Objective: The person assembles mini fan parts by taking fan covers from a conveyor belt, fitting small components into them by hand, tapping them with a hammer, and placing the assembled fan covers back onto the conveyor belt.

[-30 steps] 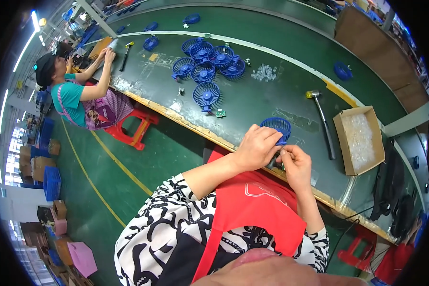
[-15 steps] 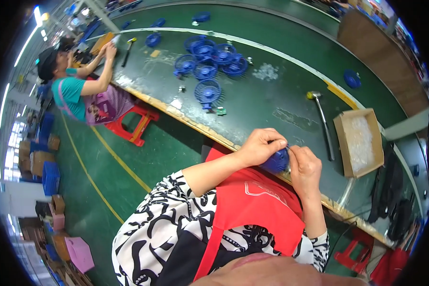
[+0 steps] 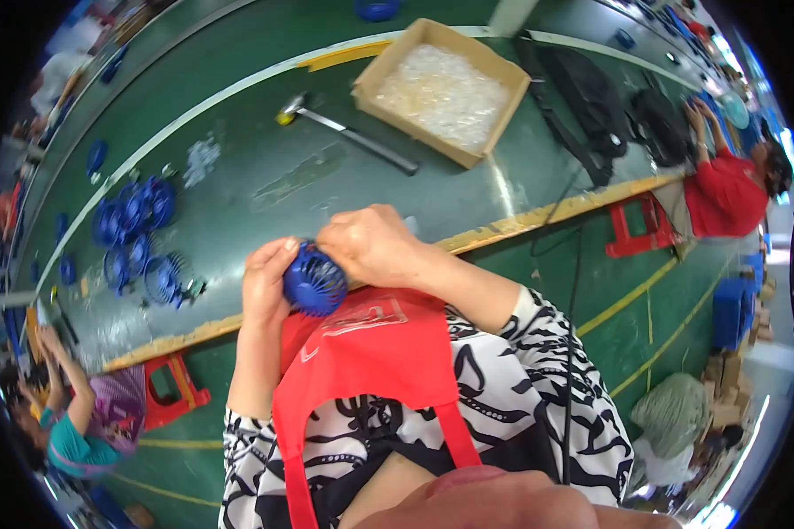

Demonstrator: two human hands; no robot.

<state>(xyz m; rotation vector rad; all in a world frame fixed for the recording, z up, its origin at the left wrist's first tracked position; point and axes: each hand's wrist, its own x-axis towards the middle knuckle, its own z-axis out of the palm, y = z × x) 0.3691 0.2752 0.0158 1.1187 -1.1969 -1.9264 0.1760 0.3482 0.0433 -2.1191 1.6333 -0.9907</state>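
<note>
A round blue fan with a slotted plastic cage (image 3: 317,284) is held up in front of my red apron, at the table's near edge. My left hand (image 3: 267,275) grips it from the left, thumb on its rim. My right hand (image 3: 368,242) is closed at its upper right edge, fingers curled against it. Whatever small piece may sit between those fingertips is hidden. Several similar blue fans (image 3: 134,212) stand grouped on the green table (image 3: 238,256) to the left, with a small green circuit board (image 3: 198,286) beside the nearest one.
A hammer (image 3: 353,134) lies beyond my hands, near an open cardboard box (image 3: 375,97) of clear plastic pieces. Small clear pieces (image 3: 202,160) lie loose at left. Black bags (image 3: 582,97) and a cable (image 3: 576,256) are at right. Co-workers sit at far left (image 3: 79,432) and far right (image 3: 730,194).
My view has swung to the right, bringing the box, bags and right-hand co-worker further in. The fan stays between my hands, with more of its cage now showing; my right hand curls over its edge.
</note>
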